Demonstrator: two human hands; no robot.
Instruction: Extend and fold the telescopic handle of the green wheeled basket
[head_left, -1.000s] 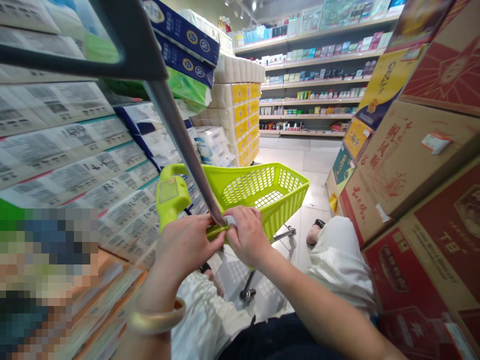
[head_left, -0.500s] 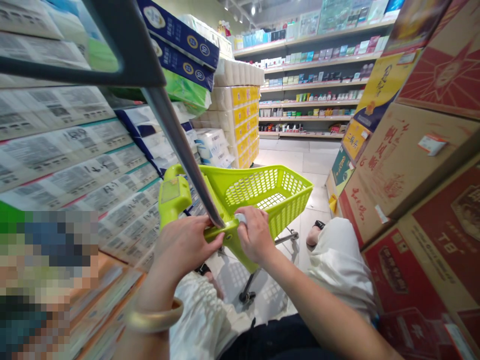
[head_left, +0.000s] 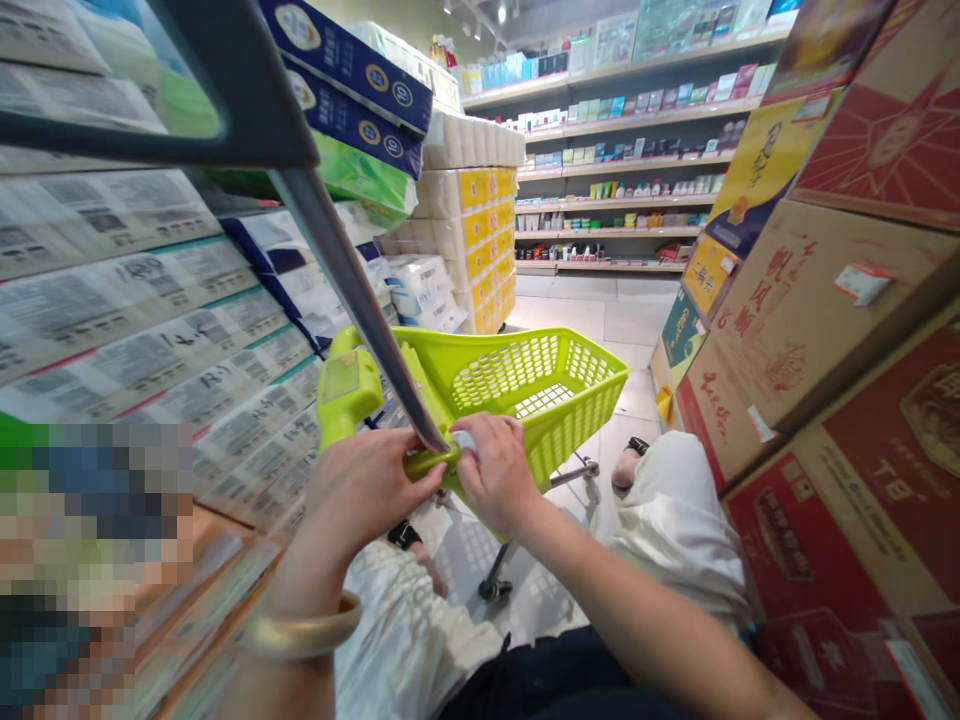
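A lime-green shopping trolley (head_left: 577,440) with a perforated basket stands between my knees. A metal pole (head_left: 352,300) slants up from its near end to a dark grey handle (head_left: 259,90). My left hand (head_left: 375,480) grips the green edge at the foot of the pole, thumb on the near side and fingertips behind. Just right of the pole, my right hand (head_left: 495,470) is closed on a small white piece (head_left: 463,440), perhaps tissue or cloth, pressed against the green edge. Fingers hide most of that piece.
Stacked white packs (head_left: 150,290) rise on the left, with blue tissue packs (head_left: 352,80) and yellow-and-white packs (head_left: 484,220) beyond. Cardboard cartons (head_left: 810,300) wall in the right side. Shelves of small goods (head_left: 615,160) stand ahead. Trolley wheels (head_left: 495,588) rest on the tiled floor.
My right hand has shifted left along the green edge, closer to the pole, with the white piece. My left hand keeps its grip. The view has moved slightly.
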